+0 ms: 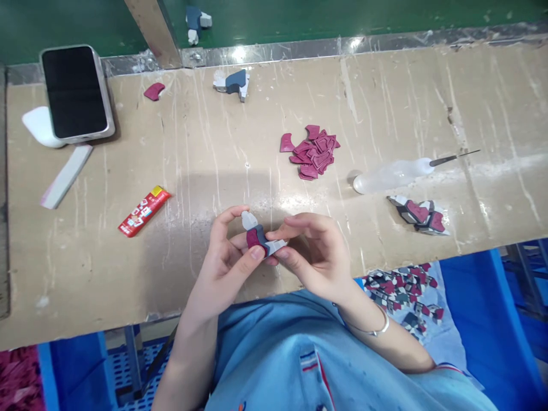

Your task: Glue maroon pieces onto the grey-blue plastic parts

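The left hand (229, 257) is pinching a small toy part (256, 238) between its thumb and fingers. The right hand (321, 257) is gripping the other end of that part with its thumb and a finger. Both hands are holding it up over the near side of the tabletop (192, 131), in front of a blue shirt (274, 354). The part is showing pale ends, with dark red and dark grey in the middle. Past the hands, a pile of dark red pieces (314, 155) is lying on the tabletop. To the right, a cloudy bottle (389, 176) with a thin tip is lying on its side. To the left, a red packet (144, 211) is lying flat, and a phone (76, 91) is resting farther back.
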`<state>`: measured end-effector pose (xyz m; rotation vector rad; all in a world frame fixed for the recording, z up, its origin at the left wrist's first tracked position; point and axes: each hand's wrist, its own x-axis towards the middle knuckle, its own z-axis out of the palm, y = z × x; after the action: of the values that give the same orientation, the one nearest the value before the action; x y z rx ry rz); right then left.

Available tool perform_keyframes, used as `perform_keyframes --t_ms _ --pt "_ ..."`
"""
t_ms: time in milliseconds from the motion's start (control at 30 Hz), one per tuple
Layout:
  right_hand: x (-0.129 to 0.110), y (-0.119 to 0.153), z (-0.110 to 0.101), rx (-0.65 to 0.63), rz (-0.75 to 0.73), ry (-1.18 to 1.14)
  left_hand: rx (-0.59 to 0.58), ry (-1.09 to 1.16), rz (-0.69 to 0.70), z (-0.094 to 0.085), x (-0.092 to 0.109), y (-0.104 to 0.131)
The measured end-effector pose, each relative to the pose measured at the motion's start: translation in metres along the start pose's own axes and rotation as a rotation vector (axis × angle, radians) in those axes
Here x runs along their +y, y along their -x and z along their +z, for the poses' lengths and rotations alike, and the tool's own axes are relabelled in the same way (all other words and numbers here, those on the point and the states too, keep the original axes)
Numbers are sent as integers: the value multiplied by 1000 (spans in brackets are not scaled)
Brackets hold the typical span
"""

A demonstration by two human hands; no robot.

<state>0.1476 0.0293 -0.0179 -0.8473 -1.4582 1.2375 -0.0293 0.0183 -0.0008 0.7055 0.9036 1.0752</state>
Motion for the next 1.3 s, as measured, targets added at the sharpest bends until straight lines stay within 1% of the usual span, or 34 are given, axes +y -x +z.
perform_keyframes --t_ms 167,267,400,467,567,667,733,800,933,1033,1133,1300 --pt "1 2 1 -13 -19 4 -49 14 5 -4 -1 3" --pt "3 6 1 -9 -11 22 -20 0 32 -3 -2 5" --pt "5 11 0 3 -10 75 31 -64 102 -1 -4 10" --pt "5 11 -1 -23 4 69 52 -162 135 0 -4 13" --pt "2 8 -3 -58 72 5 88 -426 214 1 -4 19" --pt "0 5 -2 -56 175 -37 54 -695 322 2 -5 24" --pt "0 4 0 -33 216 -57 62 -769 351 4 -6 26" --pt "1 5 2 11 223 -116 132 -723 332 5 -7 27" --pt "4 6 10 137 222 -272 259 -547 245 11 -10 25" --pt "6 6 16 216 211 -290 333 -490 296 16 -13 19" --pt "8 5 20 221 193 -281 390 -489 348 19 -16 16" --pt "8 3 19 185 207 -302 403 -556 338 20 -16 15"
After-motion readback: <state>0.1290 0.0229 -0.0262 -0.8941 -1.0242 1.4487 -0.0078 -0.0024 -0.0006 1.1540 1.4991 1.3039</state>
